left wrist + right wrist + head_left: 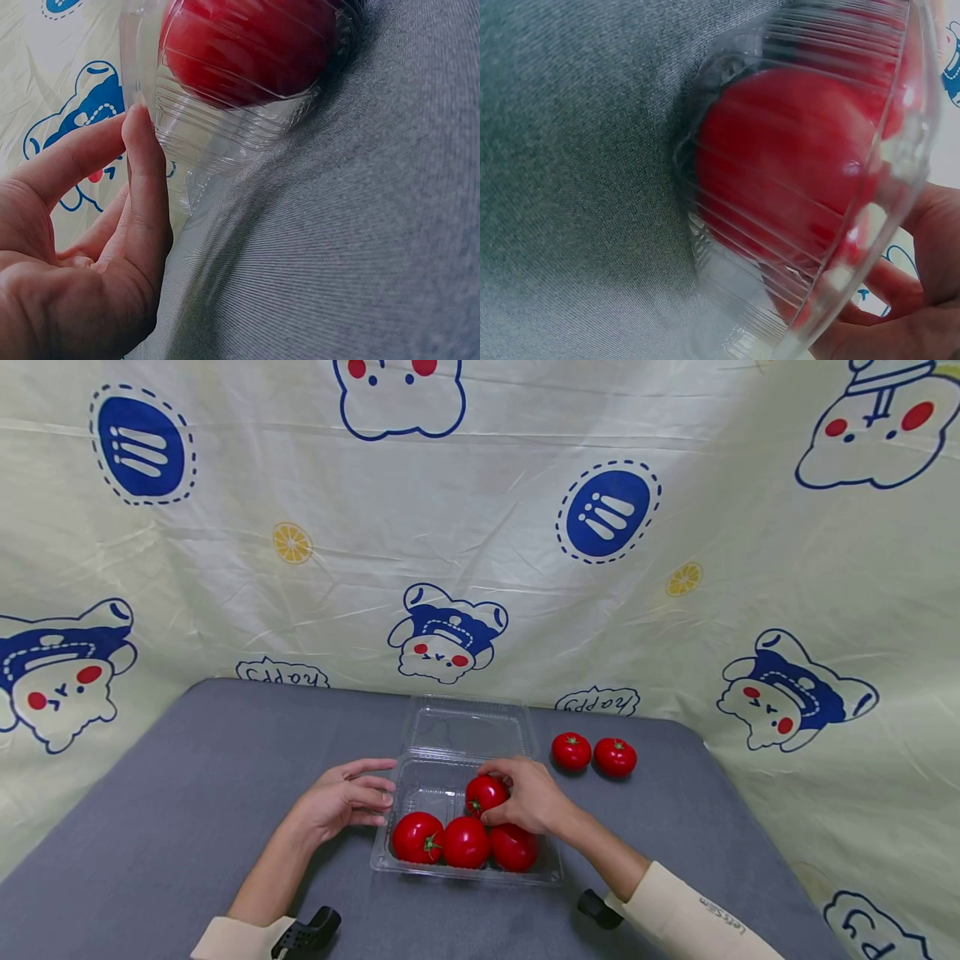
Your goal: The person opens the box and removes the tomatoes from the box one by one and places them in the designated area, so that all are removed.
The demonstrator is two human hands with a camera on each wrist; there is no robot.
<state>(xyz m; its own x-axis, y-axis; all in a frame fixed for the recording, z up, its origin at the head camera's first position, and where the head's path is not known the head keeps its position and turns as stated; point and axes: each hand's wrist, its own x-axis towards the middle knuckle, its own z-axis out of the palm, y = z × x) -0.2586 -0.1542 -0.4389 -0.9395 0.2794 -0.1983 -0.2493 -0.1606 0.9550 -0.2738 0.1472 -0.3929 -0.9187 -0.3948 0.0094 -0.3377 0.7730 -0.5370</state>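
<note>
Our right hand [528,795] curls its fingers round a tomato [484,793], holding it low inside the clear clamshell box [420,793] behind a row of three tomatoes [465,842]. Our left hand [347,797] lies relaxed, fingertips seemingly touching the box's left wall, probably to steady it. Two more tomatoes [594,753] wait just right of the lid [467,725].

Red tomatoes [465,842], grey tablecloth [187,802]
</note>
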